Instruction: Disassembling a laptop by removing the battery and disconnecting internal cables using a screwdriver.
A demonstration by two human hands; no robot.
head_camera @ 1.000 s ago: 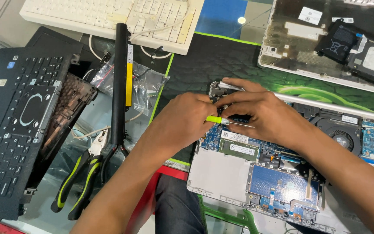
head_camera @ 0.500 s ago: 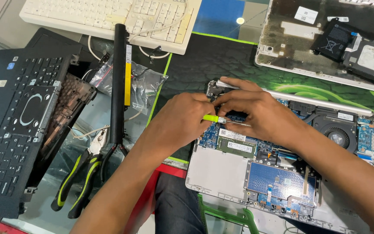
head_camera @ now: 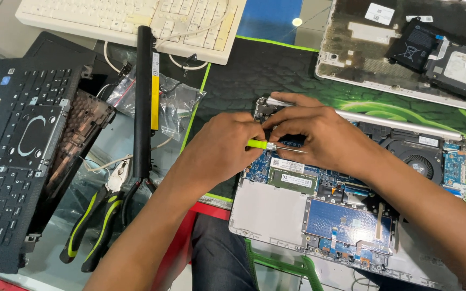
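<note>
Head view shows a small screwdriver (head_camera: 262,144) with a yellow-green handle lying level above the circuit board of an opened laptop (head_camera: 276,210). Its handle sits in the clenched grip of the left hand (head_camera: 219,148). The right hand (head_camera: 319,137) pinches the thin metal shaft just beside it. Left of the laptop on the worktop (head_camera: 55,253) lie green-handled pliers (head_camera: 95,218), a long black battery bar (head_camera: 144,97) and a black keyboard panel (head_camera: 17,145). A white keyboard (head_camera: 136,13) lies farther back.

Glossy green plastic screwdriver handle (head_camera: 257,144), matt silver laptop shell (head_camera: 268,207), shiny metal hinge bar (head_camera: 400,124)
</note>
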